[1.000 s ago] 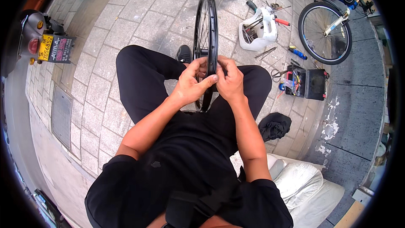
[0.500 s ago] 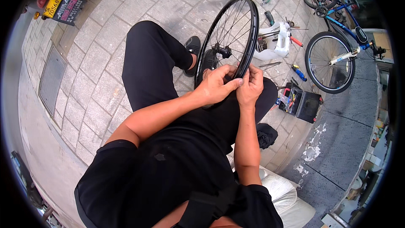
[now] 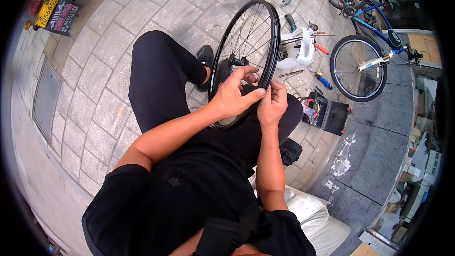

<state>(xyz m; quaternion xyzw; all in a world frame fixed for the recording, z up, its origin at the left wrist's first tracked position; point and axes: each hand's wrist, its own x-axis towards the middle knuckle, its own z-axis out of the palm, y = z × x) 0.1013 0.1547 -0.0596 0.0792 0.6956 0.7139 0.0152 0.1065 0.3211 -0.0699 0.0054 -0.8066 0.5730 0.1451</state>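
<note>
A black spoked bicycle wheel [image 3: 276,42] stands tilted between my legs, its near edge by my lap. My left hand [image 3: 232,96] reaches across its near right side. The left thumb touches the rim, while the loosely curved fingers are spread apart on the spoke side, off the rim. On the outer side, my right hand [image 3: 272,106] pinches the rim's edge between thumb and fingers, close to the left thumb. Whether anything thin lies in that pinch is hidden. The wheel's hub [image 3: 238,61] shows in front of my shoe.
A white cut-open container [image 3: 305,50] with tools stands right of the wheel. Nearby lie a blue-handled tool [image 3: 323,81] and an open black toolbox [image 3: 335,116]. A blue bicycle [image 3: 374,19] lies farther right. A metal cover [image 3: 47,99] is set in the paving at left.
My left fingers have loosened and lifted off the rim, with the thumb staying against it. My right hand keeps its pinch. The whole view has shifted slightly.
</note>
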